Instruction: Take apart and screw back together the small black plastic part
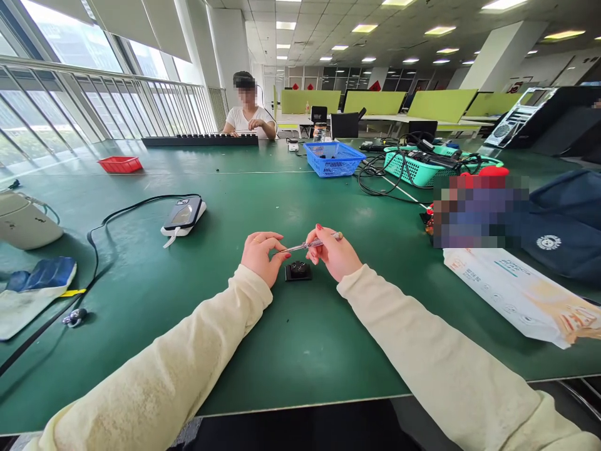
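A thin screwdriver [299,248] is in my right hand [332,252], gripped like a pen, with its shaft slanting toward my left. My left hand [264,254] is closed in a pinch at the tip end of the shaft. Whatever lies between its thumb and finger is too small to make out. Just below the tool, between both hands, a small black part with a raised round middle [298,270] rests flat on the green table [300,338]. Neither hand appears to touch that black part.
A phone [184,212] lies on a white power bank at left. Farther back stand a red tray [120,164], a blue basket [334,160] and a teal basket [413,169] with tangled cables. A white tissue pack [511,291] lies at right. Another person [248,116] sits across the table.
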Demonstrator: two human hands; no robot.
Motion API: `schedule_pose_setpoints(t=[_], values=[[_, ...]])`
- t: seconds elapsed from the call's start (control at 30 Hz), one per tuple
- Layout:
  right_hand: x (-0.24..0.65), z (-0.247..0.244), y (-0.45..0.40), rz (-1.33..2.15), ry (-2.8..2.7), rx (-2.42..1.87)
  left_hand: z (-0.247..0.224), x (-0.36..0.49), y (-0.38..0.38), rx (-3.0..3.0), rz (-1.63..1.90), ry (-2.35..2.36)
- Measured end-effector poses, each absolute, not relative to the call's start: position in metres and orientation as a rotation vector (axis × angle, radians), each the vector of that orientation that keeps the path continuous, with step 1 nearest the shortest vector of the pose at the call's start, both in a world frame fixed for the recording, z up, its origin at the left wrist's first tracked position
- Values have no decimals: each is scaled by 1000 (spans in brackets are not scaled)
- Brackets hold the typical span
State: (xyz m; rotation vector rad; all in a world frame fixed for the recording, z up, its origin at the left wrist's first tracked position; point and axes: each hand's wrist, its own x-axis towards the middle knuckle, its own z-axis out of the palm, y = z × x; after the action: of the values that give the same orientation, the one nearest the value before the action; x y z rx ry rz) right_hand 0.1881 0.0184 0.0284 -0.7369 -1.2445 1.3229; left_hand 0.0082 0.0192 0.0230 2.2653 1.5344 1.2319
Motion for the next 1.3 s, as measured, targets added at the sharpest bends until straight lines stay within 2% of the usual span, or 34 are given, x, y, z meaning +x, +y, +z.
schedule_pose_setpoints(t=[0.27, 0.57, 1.0, 1.3], values=[[189, 31, 18, 1299, -1198, -770, 24, 8, 19, 2245, 1269, 1586], [193, 32, 20, 1340, -916, -718, 24, 7, 21, 2302, 1122, 1514], [196, 26, 28, 1156, -952, -858, 28, 15, 6, 2656, 1039, 1370], [195, 30, 26, 1116, -929, -900, 27, 12, 8, 2595, 1043, 1436]])
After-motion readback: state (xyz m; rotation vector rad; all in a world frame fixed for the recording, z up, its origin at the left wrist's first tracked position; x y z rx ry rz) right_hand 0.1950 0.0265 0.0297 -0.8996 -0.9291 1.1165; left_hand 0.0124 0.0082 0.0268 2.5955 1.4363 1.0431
